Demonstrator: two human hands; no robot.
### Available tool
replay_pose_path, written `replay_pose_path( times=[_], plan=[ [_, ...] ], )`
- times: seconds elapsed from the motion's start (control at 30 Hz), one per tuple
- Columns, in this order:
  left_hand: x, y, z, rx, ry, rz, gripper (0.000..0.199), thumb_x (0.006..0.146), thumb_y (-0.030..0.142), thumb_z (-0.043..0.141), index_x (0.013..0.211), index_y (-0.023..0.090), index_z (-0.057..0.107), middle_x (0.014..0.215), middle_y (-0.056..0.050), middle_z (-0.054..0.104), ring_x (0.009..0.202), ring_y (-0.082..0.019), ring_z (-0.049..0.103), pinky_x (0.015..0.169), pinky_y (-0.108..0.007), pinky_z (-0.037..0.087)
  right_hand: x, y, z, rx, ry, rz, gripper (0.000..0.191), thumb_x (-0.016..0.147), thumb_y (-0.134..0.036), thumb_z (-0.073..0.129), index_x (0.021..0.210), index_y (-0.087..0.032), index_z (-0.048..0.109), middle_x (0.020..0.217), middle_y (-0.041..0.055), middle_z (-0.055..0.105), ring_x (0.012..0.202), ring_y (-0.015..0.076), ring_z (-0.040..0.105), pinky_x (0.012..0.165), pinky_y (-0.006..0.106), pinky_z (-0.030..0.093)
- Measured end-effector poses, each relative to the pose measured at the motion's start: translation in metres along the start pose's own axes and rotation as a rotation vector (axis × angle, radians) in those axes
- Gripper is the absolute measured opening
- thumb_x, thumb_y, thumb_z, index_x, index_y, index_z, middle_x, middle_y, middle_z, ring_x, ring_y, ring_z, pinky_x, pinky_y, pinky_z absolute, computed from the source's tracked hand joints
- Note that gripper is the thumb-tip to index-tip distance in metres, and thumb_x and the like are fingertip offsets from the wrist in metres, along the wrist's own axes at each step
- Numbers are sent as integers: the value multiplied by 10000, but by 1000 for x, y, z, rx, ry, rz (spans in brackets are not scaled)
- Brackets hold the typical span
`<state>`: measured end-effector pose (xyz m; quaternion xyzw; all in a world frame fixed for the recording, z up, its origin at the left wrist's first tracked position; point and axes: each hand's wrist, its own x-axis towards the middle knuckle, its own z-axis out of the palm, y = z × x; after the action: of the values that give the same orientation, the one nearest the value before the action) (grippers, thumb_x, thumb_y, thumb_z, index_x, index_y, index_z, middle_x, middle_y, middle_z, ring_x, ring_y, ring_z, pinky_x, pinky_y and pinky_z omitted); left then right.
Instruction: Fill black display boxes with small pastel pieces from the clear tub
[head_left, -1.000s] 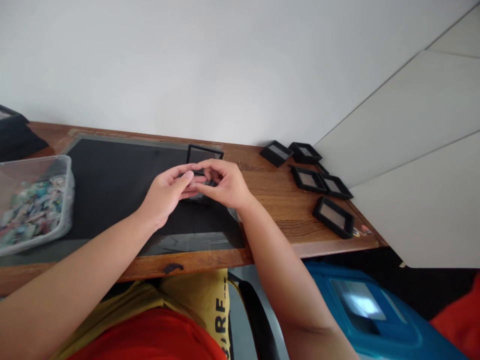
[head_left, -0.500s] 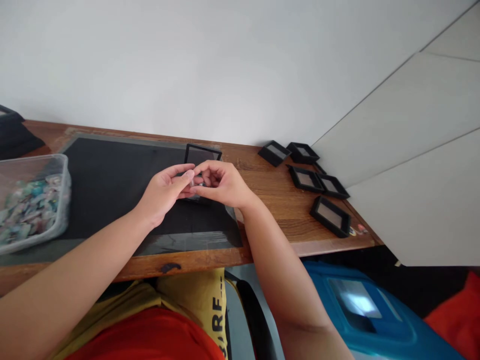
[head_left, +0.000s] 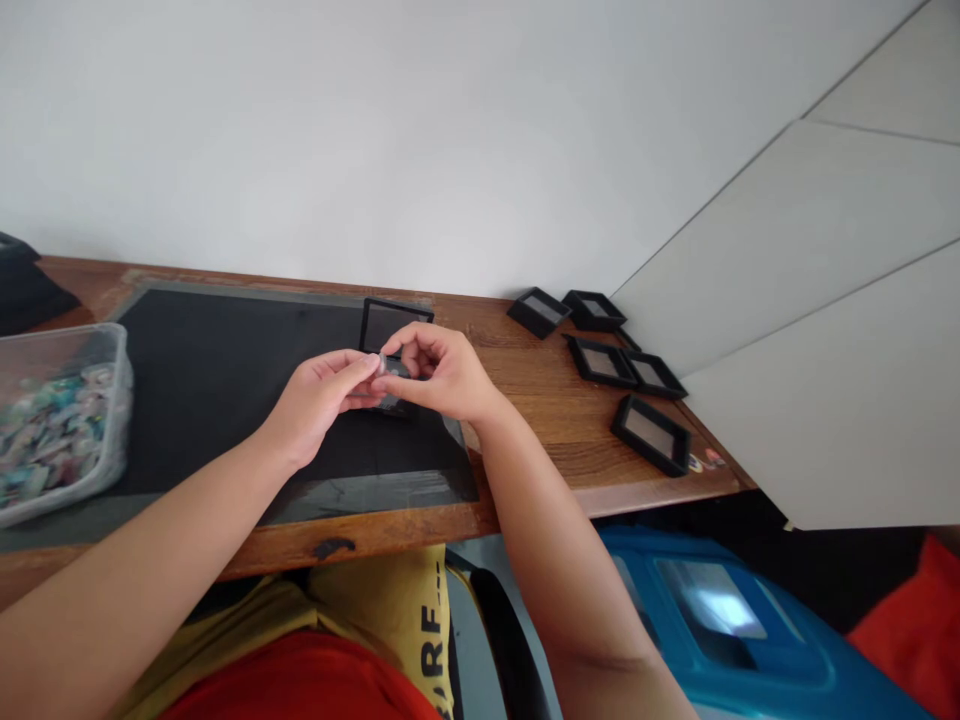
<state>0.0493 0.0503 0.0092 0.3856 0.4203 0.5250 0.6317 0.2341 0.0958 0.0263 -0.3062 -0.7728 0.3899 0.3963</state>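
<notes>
Above a black mat (head_left: 217,380), my left hand (head_left: 322,395) pinches a small clear object (head_left: 382,364) between thumb and fingers. My right hand (head_left: 442,372) meets it from the other side, its thumb and forefinger closed on the same object. What the small object is cannot be made out. Under and behind the hands lies an open black box (head_left: 363,325) with a clear panel, its lower part mostly covered by my fingers. To the left, a clear plastic tub (head_left: 120,410) holds many small wrapped pieces (head_left: 52,430) in mixed colours.
Several black boxes with windows, one of them a box (head_left: 651,434) near the front, lie on the wooden table (head_left: 540,400) at the right. A dark item (head_left: 30,290) sits at the far left. Below the table's edge stands a blue plastic thing (head_left: 750,640).
My hands have drawn closer together, and the small clear object now shows between both sets of fingertips. The whole view has shifted slightly.
</notes>
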Motion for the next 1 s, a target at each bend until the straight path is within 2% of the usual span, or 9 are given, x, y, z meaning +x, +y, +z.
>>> replay_pose_path(
  times=[0.23, 0.43, 0.53, 0.77, 1.0],
  plan=[
    [-3, 5, -1, 17, -76, 63, 342, 644, 398, 937, 866, 186, 788, 804, -33, 750, 721, -141, 663, 627, -239, 526, -1, -4, -3, -28, 54, -35, 331, 775, -393, 879, 957, -195, 686, 619, -92, 508, 533, 60, 393, 527, 231, 336],
    [-1, 3, -1, -24, -73, 54, 281, 642, 343, 931, 841, 199, 795, 796, -16, 738, 716, -113, 633, 646, -215, 493, -2, -5, -2, -36, 69, -84, 301, 797, -378, 857, 967, -192, 692, 625, -92, 495, 521, 54, 375, 513, 230, 325],
    [-2, 3, -1, -41, -61, 58, 259, 650, 334, 926, 827, 201, 792, 786, -10, 728, 708, -105, 609, 649, -212, 480, -3, -6, -1, -44, 74, -64, 328, 782, -398, 874, 968, -195, 695, 633, -88, 506, 527, 55, 376, 516, 233, 328],
    [1, 2, -3, -39, -14, 75, 307, 704, 456, 909, 805, 197, 777, 753, -19, 700, 703, -124, 580, 656, -243, 482, -3, -8, 3, -3, 89, -51, 398, 762, -507, 902, 847, -191, 675, 599, -84, 489, 526, 61, 375, 511, 242, 318],
    [2, 1, -2, -17, 13, 80, 512, 583, 631, 966, 755, 198, 757, 749, -11, 688, 699, -110, 549, 650, -224, 464, -3, -13, 6, 16, 22, -19, 406, 808, -553, 856, 785, -179, 699, 578, -64, 504, 508, 63, 354, 489, 259, 275]
  ],
)
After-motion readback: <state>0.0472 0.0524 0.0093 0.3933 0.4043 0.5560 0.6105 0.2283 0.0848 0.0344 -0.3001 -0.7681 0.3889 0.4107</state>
